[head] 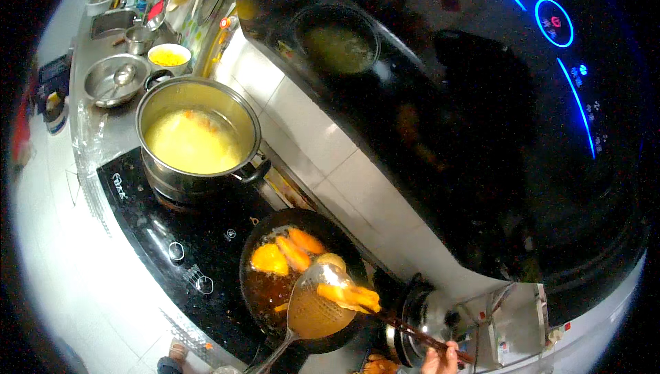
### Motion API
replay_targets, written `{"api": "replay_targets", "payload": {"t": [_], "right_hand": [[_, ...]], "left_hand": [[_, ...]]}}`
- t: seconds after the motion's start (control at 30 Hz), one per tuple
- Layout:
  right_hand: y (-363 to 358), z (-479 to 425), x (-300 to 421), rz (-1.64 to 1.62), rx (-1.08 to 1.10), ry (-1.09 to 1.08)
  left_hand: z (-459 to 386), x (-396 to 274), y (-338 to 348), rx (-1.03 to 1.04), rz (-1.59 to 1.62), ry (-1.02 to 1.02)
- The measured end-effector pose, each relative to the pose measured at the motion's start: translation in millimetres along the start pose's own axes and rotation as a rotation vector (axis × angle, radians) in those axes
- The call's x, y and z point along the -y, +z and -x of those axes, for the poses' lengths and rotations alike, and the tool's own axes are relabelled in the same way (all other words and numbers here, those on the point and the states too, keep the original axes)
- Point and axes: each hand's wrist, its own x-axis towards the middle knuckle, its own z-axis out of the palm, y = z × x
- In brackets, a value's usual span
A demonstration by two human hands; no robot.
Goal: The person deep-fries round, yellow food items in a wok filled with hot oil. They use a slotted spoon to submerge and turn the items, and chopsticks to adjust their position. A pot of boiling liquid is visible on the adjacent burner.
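My right hand [440, 361] grips dark chopsticks [410, 328] at the bottom right. Their tips reach a long golden fried piece [348, 296] on a perforated metal skimmer [317, 322]. The skimmer is over a dark wok [334, 229] of hot oil, its handle running out at the bottom edge. Several orange-yellow pieces [270, 259] float in the oil, and a rounder tan piece [331, 260] shows partly behind the skimmer. My left hand is out of view.
A steel pot [198, 168] of yellow liquid stands on the black glass cooktop [154, 240]. Past it are a metal bowl [114, 98] with a ladle and a bowl of yellow food [169, 57]. A glossy range hood [464, 116] overhangs the right. A lidded pot [428, 317] is near my right hand.
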Motion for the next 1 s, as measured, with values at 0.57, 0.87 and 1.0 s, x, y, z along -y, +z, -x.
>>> {"api": "replay_targets", "payload": {"t": [0.57,0.87,1.0], "right_hand": [[-10,-4,-15,-0.215,0.219,0.170],[-9,-8,-3,-0.046,0.153,-0.016],[12,-9,7,-0.033,0.236,0.001]], "left_hand": [[-4,-5,-2,0.021,0.028,-0.055],[-11,-3,-4,0.025,-0.002,-0.067],[-11,-1,-4,0.022,-0.032,-0.075]]}}
